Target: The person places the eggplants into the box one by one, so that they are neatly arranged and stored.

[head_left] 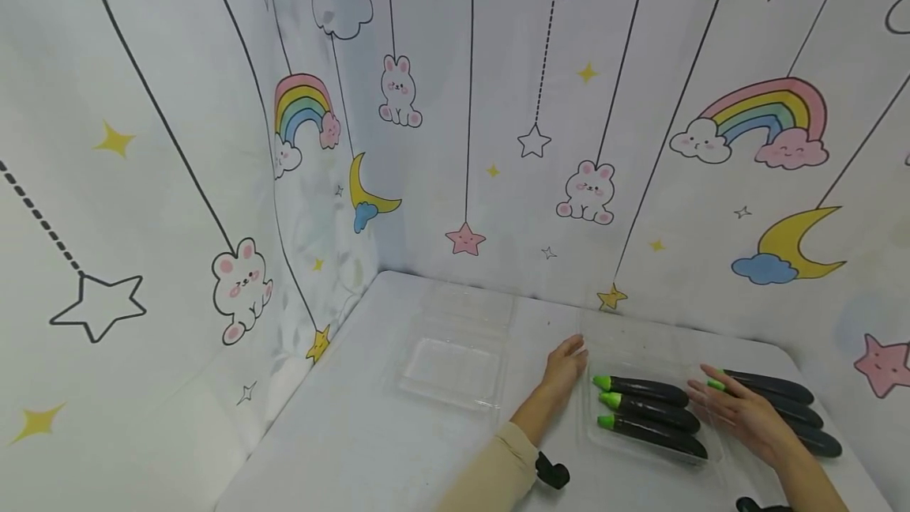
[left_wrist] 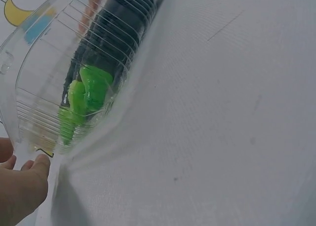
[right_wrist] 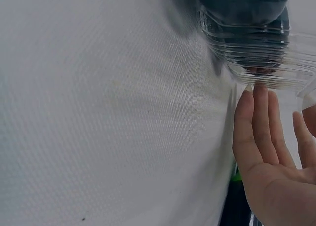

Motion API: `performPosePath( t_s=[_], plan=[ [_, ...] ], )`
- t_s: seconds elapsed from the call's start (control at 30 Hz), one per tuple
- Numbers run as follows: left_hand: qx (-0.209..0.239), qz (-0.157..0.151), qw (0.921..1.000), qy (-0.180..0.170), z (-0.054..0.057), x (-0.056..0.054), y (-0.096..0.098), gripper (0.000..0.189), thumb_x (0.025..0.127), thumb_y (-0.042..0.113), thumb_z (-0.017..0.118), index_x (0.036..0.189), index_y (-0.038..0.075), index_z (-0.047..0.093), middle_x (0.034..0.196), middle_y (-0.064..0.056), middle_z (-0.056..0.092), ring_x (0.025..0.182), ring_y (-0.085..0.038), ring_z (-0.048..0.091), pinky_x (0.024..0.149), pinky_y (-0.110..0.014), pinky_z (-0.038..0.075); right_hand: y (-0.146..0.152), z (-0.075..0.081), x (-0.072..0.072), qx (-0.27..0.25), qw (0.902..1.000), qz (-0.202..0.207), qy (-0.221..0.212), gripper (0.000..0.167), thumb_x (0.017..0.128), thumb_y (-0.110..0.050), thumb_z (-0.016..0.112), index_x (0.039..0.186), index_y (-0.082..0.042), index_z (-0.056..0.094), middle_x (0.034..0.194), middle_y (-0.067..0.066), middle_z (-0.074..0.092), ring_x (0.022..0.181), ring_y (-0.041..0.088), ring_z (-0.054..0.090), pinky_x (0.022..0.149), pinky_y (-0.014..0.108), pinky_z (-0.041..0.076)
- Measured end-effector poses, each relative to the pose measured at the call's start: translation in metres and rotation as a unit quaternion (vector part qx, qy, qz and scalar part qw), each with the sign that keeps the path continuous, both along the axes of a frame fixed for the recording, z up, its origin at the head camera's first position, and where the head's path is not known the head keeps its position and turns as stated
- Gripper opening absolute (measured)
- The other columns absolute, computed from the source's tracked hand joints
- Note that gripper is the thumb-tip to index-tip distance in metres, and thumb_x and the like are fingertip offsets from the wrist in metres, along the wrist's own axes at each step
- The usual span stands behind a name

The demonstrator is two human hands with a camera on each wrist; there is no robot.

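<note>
Three long dark eggplants with bright green ends lie side by side in a see-through plastic box (head_left: 596, 442); the middle eggplant (head_left: 654, 413) shows well in the head view. My left hand (head_left: 565, 371) is at the box's left side. In the left wrist view, the fingers of that hand (left_wrist: 24, 186) are by the box's lower corner, where contact is hard to tell. On the opposite side, my right hand (head_left: 746, 416) has its fingers extended. Its fingertips meet the ribbed box wall in the right wrist view, where the hand (right_wrist: 271, 157) shows palm and fingers.
Several more dark eggplants (head_left: 814, 441) lie on the table right of my right hand, partly hidden by it. A second see-through plastic box (head_left: 455, 374) with its lid laid back stands to the left. A wall with printed drawings (head_left: 490, 101) borders the white table (head_left: 341, 433).
</note>
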State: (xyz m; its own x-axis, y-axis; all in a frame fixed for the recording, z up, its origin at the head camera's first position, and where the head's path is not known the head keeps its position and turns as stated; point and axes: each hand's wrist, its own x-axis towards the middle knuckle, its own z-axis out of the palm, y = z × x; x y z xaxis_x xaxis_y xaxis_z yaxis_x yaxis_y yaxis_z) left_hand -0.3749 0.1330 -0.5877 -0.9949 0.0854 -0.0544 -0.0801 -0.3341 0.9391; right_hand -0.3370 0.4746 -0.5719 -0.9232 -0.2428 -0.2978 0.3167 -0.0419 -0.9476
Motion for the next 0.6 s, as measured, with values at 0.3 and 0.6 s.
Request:
performPosePath(
  t_s=[0.3, 0.6],
  plan=[
    [0.0, 0.006, 1.0, 0.001, 0.0009, -0.0005, -0.0003, 0.041, 0.1, 0.001, 0.061, 0.141, 0.006, 0.063, 0.149, -0.021, 0.056, 0.134, -0.034, 0.058, 0.11, -0.041, 0.05, -0.0005, -0.0011, -0.0002, -0.022, 0.9993, -0.027, -0.017, 0.078, 0.108, -0.015, 0.058, 0.168, -0.033, 0.011, 0.122, -0.016, 0.069, 0.112, 0.008, 0.07, 0.098, 0.036, 0.059],
    [0.029, 0.01, 0.9995, -0.01, 0.0025, 0.0005, 0.0, 0.04, 0.099, -0.002, 0.062, 0.137, 0.009, 0.066, 0.147, -0.02, 0.057, 0.133, -0.033, 0.058, 0.104, -0.037, 0.054, -0.003, -0.0015, -0.0006, -0.014, 0.999, -0.039, -0.018, 0.078, 0.108, -0.018, 0.059, 0.166, -0.04, 0.013, 0.116, -0.022, 0.067, 0.108, 0.002, 0.069, 0.095, 0.029, 0.058]
  ],
)
